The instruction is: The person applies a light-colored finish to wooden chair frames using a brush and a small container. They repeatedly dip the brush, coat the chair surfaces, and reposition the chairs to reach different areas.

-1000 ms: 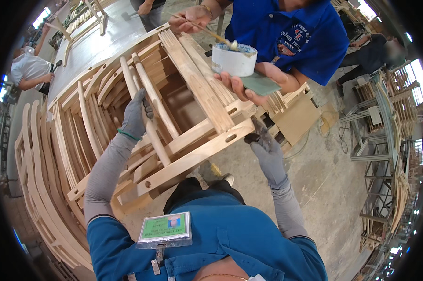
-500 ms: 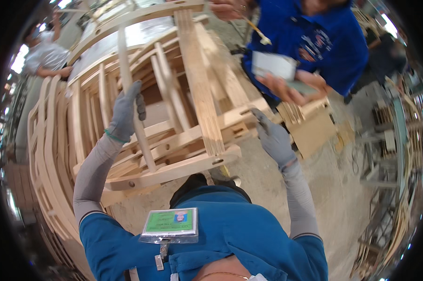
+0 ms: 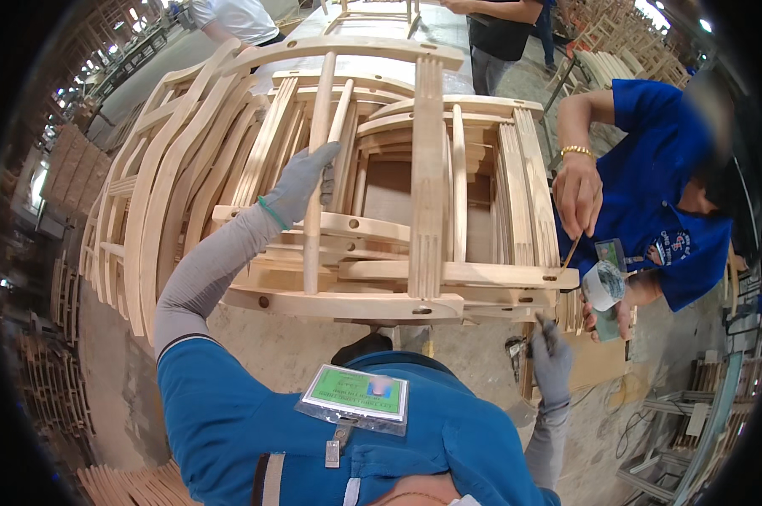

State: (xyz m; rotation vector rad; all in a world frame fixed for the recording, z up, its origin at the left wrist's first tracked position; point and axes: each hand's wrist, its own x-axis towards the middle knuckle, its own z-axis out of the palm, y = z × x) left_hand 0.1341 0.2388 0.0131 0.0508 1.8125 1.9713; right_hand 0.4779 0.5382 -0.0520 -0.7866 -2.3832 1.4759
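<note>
My left hand [image 3: 301, 181], in a grey glove, is closed around the round rod of a pale wooden chair frame [image 3: 426, 169]. This frame has curved rails at both ends and a wide grooved crosspiece. It lies over a stack of similar frames [image 3: 474, 271]. My right hand [image 3: 552, 358], also gloved, is off the wood near the stack's right end. Its fingers are partly bent and slightly apart, with nothing visible in them.
At the right, a co-worker in a blue shirt [image 3: 642, 194] holds a thin brush [image 3: 571, 251] and a white cup [image 3: 603, 285]. More curved frames [image 3: 158, 185] stand at the left. A cardboard sheet [image 3: 596, 363] lies at the lower right. Other people are at the far side.
My view has turned, so the stack appears farther right. The left hand keeps its hold on the rod. My right hand has drawn back toward me; the co-worker's brush has come down toward the frames.
</note>
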